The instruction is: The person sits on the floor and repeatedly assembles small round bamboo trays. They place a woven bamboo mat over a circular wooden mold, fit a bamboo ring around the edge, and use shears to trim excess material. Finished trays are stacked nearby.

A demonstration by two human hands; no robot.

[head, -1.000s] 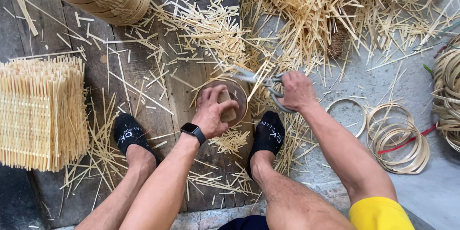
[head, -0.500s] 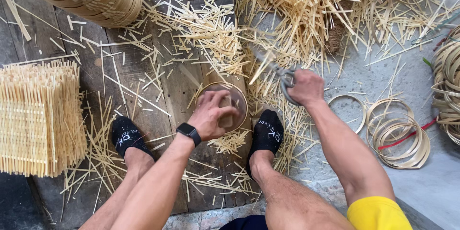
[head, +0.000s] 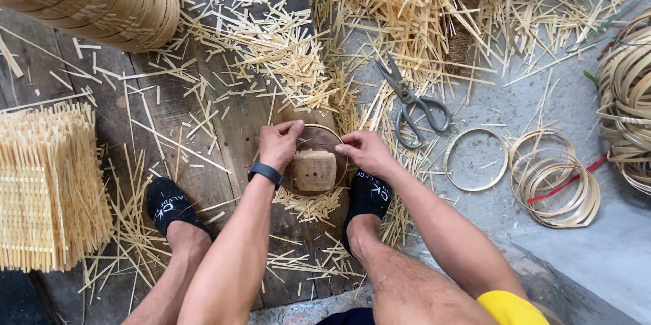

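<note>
A small round bamboo ring (head: pixel 316 166) with a woven patch in its middle lies on the wooden boards (head: pixel 224 128), between the person's two feet and just in front of them. The left hand (head: pixel 279 143) holds the ring at its left rim, with the fingers bent over the top edge, and a black watch (head: pixel 264 173) sits on that wrist. The right hand (head: pixel 366 151) grips the right rim of the ring with pinching fingers, so both hands are closed on the same ring. Short cut bamboo sticks (head: pixel 271 47) lie scattered around the ring and under it. The left foot (head: pixel 169 206) and the right foot (head: pixel 367 197) wear black socks and rest on the boards. Near the right hand, a little further away, a pair of scissors (head: pixel 410 105) lies on the sticks with nobody touching it. To the right of the scissors, thin empty bamboo hoops (head: pixel 542 176) lie on the grey floor, and one of them lies apart. At the far left stands a block of woven bamboo pieces (head: pixel 47 189), and in the upper left corner there is a stack of round bamboo baskets (head: pixel 102 0).
</note>
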